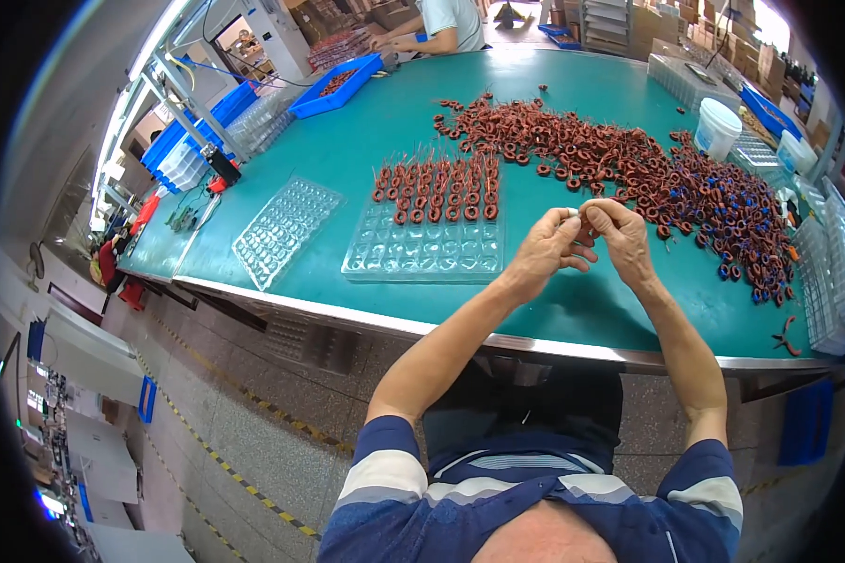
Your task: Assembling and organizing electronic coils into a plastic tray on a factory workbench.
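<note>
My left hand (pixel 542 251) and my right hand (pixel 622 236) meet above the green table (pixel 422 113), fingertips closed on a small red-brown ring coil (pixel 587 228) that they mostly cover. Something white shows at the left fingertips. To the left of my hands lies a clear plastic tray (pixel 422 258) with round pockets. Its far rows hold ring coils (pixel 437 192) with wire ends standing up; the near pockets show no coils. Beyond my hands spreads a big heap of loose ring coils (pixel 582 141), with blue parts among those at the right.
Another clear tray (pixel 286 230) lies farther left. A blue bin (pixel 338 86) holding coils stands at the far left, and a person (pixel 449 28) works at the far edge. At right are a white bucket (pixel 716 129), stacked clear trays (pixel 821 286) and red-handled pliers (pixel 786 338).
</note>
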Demonstrator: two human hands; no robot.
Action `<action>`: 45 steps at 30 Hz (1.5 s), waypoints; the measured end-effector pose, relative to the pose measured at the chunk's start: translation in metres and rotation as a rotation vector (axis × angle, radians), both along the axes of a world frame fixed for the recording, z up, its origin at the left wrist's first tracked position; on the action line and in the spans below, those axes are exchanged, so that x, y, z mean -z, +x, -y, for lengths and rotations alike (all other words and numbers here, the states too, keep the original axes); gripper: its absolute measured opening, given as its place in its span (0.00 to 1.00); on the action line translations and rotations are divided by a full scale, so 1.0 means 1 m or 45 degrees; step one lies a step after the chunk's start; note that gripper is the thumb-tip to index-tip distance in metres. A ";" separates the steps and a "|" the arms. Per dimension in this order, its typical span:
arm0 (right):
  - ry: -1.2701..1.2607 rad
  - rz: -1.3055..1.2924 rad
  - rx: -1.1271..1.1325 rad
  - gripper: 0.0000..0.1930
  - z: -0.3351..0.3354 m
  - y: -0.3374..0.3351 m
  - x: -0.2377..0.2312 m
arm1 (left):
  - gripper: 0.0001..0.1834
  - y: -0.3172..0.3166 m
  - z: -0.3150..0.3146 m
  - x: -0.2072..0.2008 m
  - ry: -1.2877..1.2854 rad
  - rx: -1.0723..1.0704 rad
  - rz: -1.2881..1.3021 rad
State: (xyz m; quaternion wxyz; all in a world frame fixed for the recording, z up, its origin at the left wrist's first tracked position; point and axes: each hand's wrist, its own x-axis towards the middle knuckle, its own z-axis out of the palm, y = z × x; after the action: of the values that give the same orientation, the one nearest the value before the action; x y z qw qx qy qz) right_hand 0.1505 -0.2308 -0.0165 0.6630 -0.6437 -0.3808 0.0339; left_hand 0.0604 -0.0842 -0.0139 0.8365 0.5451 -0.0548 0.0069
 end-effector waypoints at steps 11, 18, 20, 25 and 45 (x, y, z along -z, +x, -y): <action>-0.191 -0.011 -0.098 0.13 0.014 0.006 0.001 | 0.12 -0.007 0.001 0.002 0.341 -0.111 0.057; -0.129 1.352 0.430 0.03 -0.004 -0.023 -0.015 | 0.11 0.000 -0.008 0.010 0.111 -0.272 -0.012; -0.201 0.938 0.360 0.04 -0.002 -0.013 -0.011 | 0.10 -0.003 -0.004 0.010 0.091 -0.337 -0.007; -0.154 0.283 0.261 0.08 -0.014 -0.011 -0.003 | 0.09 -0.003 0.000 0.012 0.128 -0.511 0.067; -0.173 -0.173 0.171 0.21 0.000 0.000 0.009 | 0.14 -0.001 -0.003 0.005 0.452 -0.465 0.283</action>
State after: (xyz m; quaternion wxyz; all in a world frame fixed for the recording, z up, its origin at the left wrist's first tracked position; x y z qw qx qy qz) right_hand 0.1502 -0.2307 -0.0257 0.6429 -0.7074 -0.2877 0.0587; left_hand 0.0595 -0.0811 -0.0193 0.7016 0.6799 -0.0473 0.2077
